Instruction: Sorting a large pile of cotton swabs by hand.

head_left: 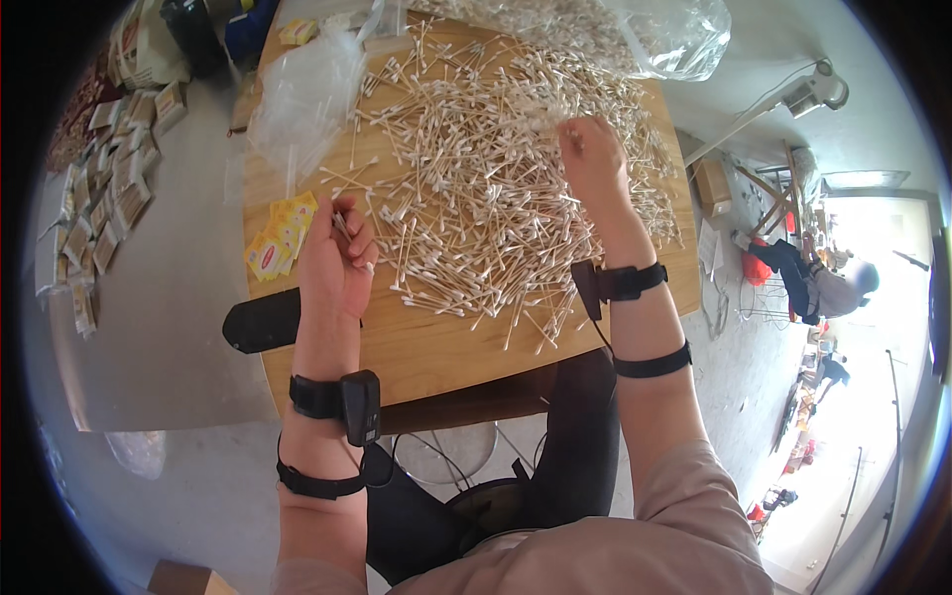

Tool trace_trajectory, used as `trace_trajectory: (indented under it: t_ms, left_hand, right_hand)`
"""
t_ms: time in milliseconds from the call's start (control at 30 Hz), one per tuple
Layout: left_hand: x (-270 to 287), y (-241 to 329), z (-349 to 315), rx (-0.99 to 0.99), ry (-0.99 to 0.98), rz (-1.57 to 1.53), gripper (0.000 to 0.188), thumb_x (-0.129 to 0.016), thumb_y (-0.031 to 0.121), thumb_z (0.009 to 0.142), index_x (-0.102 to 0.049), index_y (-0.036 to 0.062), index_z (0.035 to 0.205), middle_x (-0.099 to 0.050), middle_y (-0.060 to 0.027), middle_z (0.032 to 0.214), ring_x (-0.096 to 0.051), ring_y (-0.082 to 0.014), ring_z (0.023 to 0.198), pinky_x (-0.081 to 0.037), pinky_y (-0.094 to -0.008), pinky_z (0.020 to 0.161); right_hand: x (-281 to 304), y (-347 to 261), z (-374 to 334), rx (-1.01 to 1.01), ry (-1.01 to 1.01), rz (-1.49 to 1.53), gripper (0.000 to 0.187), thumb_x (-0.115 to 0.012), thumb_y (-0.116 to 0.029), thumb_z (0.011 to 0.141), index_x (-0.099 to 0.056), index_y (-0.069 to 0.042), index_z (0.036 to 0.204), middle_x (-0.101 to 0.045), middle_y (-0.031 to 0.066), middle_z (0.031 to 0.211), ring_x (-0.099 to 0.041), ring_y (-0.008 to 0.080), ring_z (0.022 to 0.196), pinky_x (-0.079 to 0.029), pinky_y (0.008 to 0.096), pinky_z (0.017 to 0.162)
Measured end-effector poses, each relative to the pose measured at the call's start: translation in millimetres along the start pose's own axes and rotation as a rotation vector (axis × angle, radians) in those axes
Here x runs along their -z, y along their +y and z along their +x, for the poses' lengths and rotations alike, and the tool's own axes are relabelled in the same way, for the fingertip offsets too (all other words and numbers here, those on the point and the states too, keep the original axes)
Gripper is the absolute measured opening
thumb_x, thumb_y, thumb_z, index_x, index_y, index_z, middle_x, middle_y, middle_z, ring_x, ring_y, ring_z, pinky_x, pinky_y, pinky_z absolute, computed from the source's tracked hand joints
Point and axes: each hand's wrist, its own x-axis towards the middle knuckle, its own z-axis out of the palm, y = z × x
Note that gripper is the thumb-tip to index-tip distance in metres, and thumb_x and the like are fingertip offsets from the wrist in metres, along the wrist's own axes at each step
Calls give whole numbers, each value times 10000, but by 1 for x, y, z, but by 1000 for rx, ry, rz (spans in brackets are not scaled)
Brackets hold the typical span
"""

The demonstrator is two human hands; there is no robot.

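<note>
A wide heap of loose cotton swabs (476, 188), wooden sticks with white tips, covers much of the wooden table (397, 362). At the heap's left edge my left hand (335, 253) curls, palm turned up, around a few cotton swabs whose ends show between the fingers. My right hand (595, 164) is over the far right part of the heap with its fingers pinched together. Whatever sits in that pinch is too small to make out. Yellow printed cards (283, 238) lie fanned out beside my left hand.
Clear plastic bags (307, 99) lie at the table's far left, and a big clear bag (679, 40) at the far right. Packed swab bundles (109, 188) are piled on the grey surface to the left. A black case (263, 322) rests near my left wrist. Another person (823, 283) sits far right.
</note>
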Motion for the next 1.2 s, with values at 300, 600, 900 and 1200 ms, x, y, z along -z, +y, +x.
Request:
trace_trajectory:
  t_ms: [300,600,900,1200]
  left_hand:
    - [2,1,1,11,-16,-2,259,-402,285,990,-531,69,928,-441,14,665,-354,-71,500,-269,-204,425]
    - [-4,-1,-3,-6,11,46,263,-413,297,986,-527,67,925,-428,9,660,-343,-73,493,-271,-209,426]
    - [2,-2,0,22,-27,15,288,-415,314,985,-532,53,948,-456,-9,675,-385,-97,509,-308,-227,443]
    - [-36,-17,-15,164,90,-44,403,-366,382,989,-540,18,981,-612,-81,848,-608,-209,790,-519,-303,694]
  right_hand:
    - [14,-21,-7,129,229,-112,134,-656,-145,792,-636,-72,902,-607,120,946,-570,314,970,-472,405,819]
    - [-21,-68,-95,7,-68,27,144,-703,-189,735,-618,-74,750,-558,72,787,-576,277,817,-476,376,722]
    - [-10,-75,-75,-405,6,392,132,-645,-137,797,-657,-18,852,-649,89,739,-617,159,650,-488,281,625]
    - [-1,-134,-101,-274,-99,870,132,-660,-105,837,-632,-2,914,-639,56,748,-586,95,658,-474,230,597]
